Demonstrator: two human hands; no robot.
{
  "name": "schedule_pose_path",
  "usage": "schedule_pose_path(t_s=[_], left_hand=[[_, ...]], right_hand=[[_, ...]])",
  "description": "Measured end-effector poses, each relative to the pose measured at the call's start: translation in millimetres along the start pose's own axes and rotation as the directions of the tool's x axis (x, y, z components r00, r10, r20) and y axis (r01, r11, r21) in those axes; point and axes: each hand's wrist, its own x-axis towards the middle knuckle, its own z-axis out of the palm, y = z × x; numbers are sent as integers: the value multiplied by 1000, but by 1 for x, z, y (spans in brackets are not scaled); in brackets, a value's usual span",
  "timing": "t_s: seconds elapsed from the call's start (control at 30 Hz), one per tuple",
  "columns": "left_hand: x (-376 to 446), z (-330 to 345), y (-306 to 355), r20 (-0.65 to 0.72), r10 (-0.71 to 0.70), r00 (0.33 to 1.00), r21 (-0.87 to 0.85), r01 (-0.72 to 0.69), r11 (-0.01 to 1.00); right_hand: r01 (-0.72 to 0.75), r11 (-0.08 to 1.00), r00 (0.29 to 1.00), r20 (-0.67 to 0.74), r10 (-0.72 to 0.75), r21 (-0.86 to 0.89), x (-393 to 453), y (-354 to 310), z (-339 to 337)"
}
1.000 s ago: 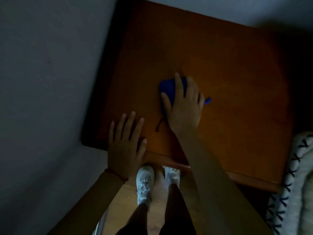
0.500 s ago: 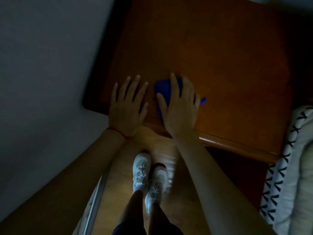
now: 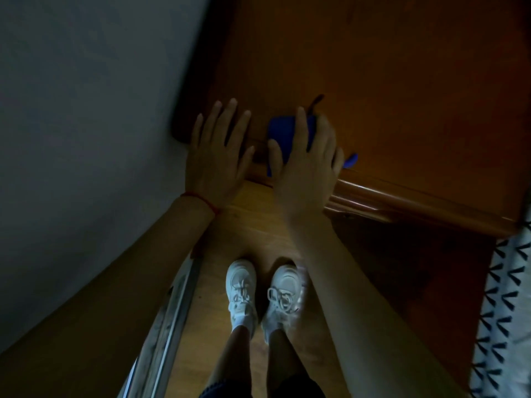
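A blue cloth (image 3: pixel 283 132) lies at the front edge of a dark red-brown wooden tabletop (image 3: pixel 388 90). My right hand (image 3: pixel 306 165) lies flat on the cloth with straight, spread fingers, pressing it down; most of the cloth is hidden under the palm, and a blue corner sticks out at the right. My left hand (image 3: pixel 218 150) rests flat near the table's front left corner, fingers straight and spread, holding nothing. A red string circles the left wrist. A small dark loop (image 3: pixel 316 100) lies just beyond the cloth.
A grey wall (image 3: pixel 86 110) runs along the left, close to the table's side. Below are a light wooden floor (image 3: pixel 247 225) and my white sneakers (image 3: pixel 264 294). A metal rail (image 3: pixel 172 311) runs along the floor at left. White patterned bedding (image 3: pixel 505 311) fills the right edge.
My right hand has drawn the blue cloth back from the middle of the tabletop to its front edge. My left hand stayed flat near the front left corner. The view shifted back toward my feet.
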Motion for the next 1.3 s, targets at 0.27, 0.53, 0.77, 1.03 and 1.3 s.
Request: schedule_pose_path(t_s=[0.27,0.53,0.77,1.03,1.3], left_hand=[[1,-3,0,-8,0,1000,-35,0,999],[1,-4,1,5,7,1000,-15,-7,1000],[27,-10,2,46,-36,998,-57,38,998],[86,10,13,117,-4,993,-35,8,999],[89,13,16,134,-4,991,-37,9,999]], right_hand=[[-114,993,993,-2,114,-39,-12,17,-10],[83,995,993,92,-78,-56,67,-7,-7],[51,999,999,9,-51,-17,18,-4,1],[-1,1000,1000,30,1,-2,136,9,-8],[221,974,975,-12,-222,-57,153,21,-2]])
